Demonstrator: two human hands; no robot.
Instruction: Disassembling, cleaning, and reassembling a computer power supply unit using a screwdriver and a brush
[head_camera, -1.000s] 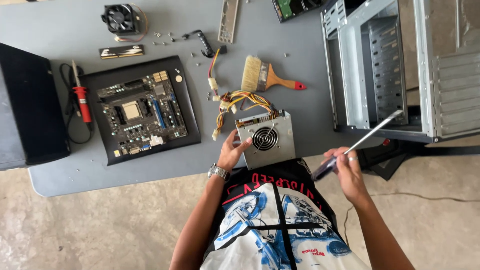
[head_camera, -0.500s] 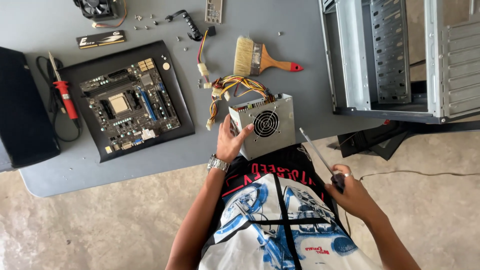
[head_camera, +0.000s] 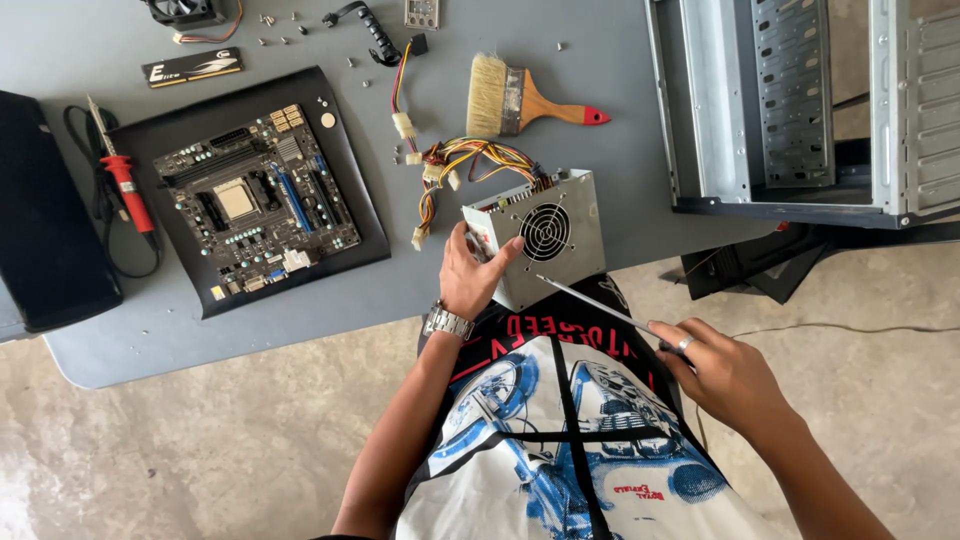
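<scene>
While the power supply unit (head_camera: 540, 238) sits at the near edge of the grey surface (head_camera: 250, 330), its fan grille facing up, we brace it with the left hand (head_camera: 470, 275): that grip lies open against the unit's left side, thumb pointing toward the grille. Our right hand (head_camera: 725, 375) is closed around a screwdriver (head_camera: 600, 302), whose tip rests at the unit's near edge. A bundle of coloured cables (head_camera: 460, 170) runs from the unit's far side. A motherboard (head_camera: 250, 200) lies to the left, a paintbrush (head_camera: 530, 103) beyond.
</scene>
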